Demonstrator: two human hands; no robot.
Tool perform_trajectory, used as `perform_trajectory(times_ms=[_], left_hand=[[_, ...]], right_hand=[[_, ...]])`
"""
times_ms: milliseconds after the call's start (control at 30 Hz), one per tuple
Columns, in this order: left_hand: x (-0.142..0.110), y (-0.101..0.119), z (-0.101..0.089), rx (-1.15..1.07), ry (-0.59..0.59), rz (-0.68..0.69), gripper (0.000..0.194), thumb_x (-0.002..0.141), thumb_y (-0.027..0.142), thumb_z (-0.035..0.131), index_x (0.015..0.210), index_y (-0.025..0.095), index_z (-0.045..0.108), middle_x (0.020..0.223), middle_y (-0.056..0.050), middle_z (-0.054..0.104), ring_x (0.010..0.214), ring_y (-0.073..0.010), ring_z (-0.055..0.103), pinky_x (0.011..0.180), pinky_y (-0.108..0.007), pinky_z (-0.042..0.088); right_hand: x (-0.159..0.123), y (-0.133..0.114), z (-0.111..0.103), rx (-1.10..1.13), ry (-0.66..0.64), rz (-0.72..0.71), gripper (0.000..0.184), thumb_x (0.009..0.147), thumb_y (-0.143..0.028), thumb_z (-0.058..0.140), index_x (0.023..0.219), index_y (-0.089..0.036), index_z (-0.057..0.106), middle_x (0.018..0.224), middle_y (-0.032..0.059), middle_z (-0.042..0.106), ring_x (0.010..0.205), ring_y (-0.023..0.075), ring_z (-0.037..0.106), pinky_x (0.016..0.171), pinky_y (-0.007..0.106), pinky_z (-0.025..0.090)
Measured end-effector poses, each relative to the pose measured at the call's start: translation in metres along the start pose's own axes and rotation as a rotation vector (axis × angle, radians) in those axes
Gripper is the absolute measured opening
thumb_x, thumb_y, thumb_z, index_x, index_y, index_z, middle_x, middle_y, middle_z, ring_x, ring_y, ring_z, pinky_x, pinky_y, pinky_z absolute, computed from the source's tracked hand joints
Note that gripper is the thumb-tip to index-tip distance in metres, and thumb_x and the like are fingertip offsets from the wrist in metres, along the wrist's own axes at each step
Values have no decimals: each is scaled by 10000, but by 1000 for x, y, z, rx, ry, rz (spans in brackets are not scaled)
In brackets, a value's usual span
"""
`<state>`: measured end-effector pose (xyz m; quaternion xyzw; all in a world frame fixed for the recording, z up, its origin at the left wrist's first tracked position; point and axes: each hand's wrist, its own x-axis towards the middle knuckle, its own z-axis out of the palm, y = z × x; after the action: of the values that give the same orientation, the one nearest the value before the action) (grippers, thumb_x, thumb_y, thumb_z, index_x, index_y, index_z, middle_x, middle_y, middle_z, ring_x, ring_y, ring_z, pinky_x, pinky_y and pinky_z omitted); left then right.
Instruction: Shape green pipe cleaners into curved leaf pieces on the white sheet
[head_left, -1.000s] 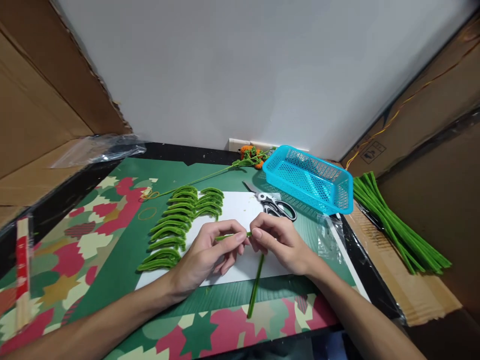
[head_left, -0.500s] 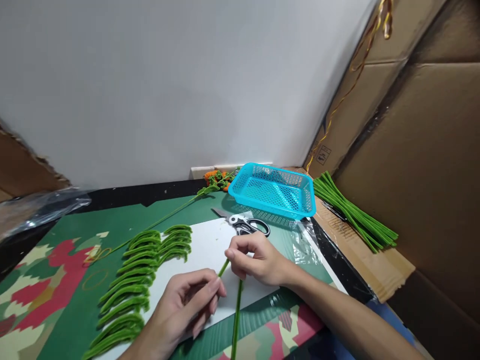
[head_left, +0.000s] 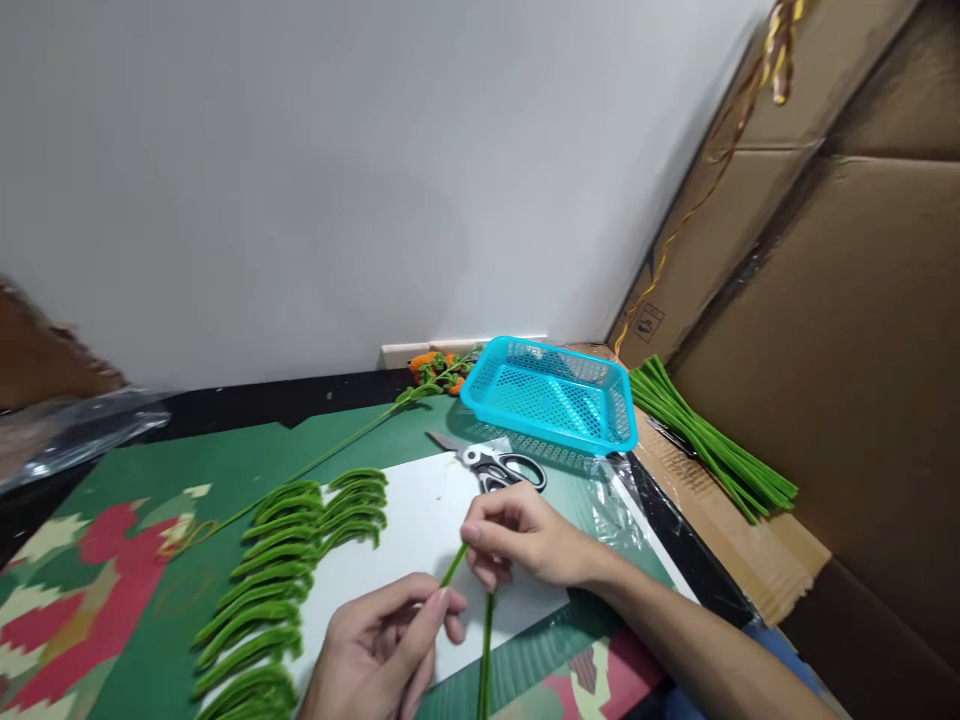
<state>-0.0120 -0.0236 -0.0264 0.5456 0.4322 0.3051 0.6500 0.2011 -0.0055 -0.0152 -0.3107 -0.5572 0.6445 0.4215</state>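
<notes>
A green pipe cleaner [head_left: 453, 566] is stretched slantwise between my two hands. My left hand [head_left: 386, 645] pinches its lower end between thumb and forefinger. Higher up and to the right, my right hand [head_left: 529, 537] grips it with thumb and index finger. A green fuzzy length [head_left: 486, 660] hangs below the right hand toward the bottom edge; whether it is the same stem is hidden by the fingers. Left of my hands, several bent green pipe cleaner pieces [head_left: 262, 580] lie in two columns. Just beyond the right hand are black-and-white scissors [head_left: 480, 458].
White paper [head_left: 420, 500] lies on the green mat [head_left: 150, 490]. A blue perforated basket [head_left: 551, 440] stands behind the scissors, beside an orange and green pipe-cleaner flower [head_left: 427, 375]. Straight green stems [head_left: 712, 440] rest on cardboard at right. A cardboard wall [head_left: 847, 330] bounds that side.
My view has tilted up a little, so the table things sit lower in the picture. Both hands keep their pinch on the pipe cleaner, with little change between them.
</notes>
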Motion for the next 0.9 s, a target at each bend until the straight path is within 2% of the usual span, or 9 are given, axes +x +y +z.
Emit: perform_trajectory(times_ms=[167,367,433,533,633,700,733,800,900], left_hand=[[3,-4,-5,-32,-33,48,492,885,611,709,826,126,770,687,-72,709,331,-39,398,362,-179,258],[-2,-4,-7,93,-56,120,448,934,540,686,857,121,825,413,14,482,363,-71,401,412,-184,314],[-2,-4,-8,94,-48,137,438,913,543,706,862,126,828,407,18,475,355,-83,421,403,-191,340],[-2,-2,-3,82,-45,109,424,893,540,735,818,128,800,448,10,529,335,-69,420,399,-187,366],[-4,1,5,-3,5,59,456,858,571,769,982,132,770,648,-46,690,318,-48,417,350,-173,313],[-5,3,10,-62,31,50,546,839,607,774,1136,153,721,725,-65,723,313,-56,428,321,-165,282],[-5,4,11,-75,33,51,570,838,620,769,1171,164,694,724,-62,721,314,-61,435,316,-161,283],[-5,6,13,-77,25,49,554,854,632,749,1159,178,658,695,-49,709,315,-61,441,321,-147,288],[-4,10,13,-76,2,27,535,863,661,723,1094,187,633,669,-38,703,310,-54,452,330,-120,264]], right_hand=[[-2,1,-2,-37,48,-22,397,1002,-511,659,824,-157,635,590,-20,620,470,81,493,498,210,383],[0,-3,-4,-34,-66,-15,439,991,-567,634,809,-169,618,563,-36,594,400,75,411,430,217,326],[0,-5,-7,-143,-81,-34,458,1002,-594,590,815,-177,615,598,-27,601,454,89,445,477,225,365],[-7,-7,-17,-548,17,-187,487,1028,-596,510,749,-207,600,629,-5,582,557,125,487,583,266,400],[-22,-10,-37,-946,358,-518,587,1032,-646,408,625,-247,548,558,12,494,523,165,428,596,334,361],[-33,-19,-59,-1025,791,-724,638,1061,-629,304,593,-260,532,535,27,472,507,187,433,592,355,346],[-39,-25,-72,-1038,1019,-722,632,1077,-590,297,604,-255,548,552,32,481,532,195,465,609,354,356],[-51,-38,-104,-1048,1438,-607,586,1074,-542,369,610,-236,553,569,19,482,553,184,457,620,333,351],[-69,-49,-152,-1229,1748,-141,420,1014,-442,512,728,-189,685,672,52,596,657,200,499,662,324,337]])
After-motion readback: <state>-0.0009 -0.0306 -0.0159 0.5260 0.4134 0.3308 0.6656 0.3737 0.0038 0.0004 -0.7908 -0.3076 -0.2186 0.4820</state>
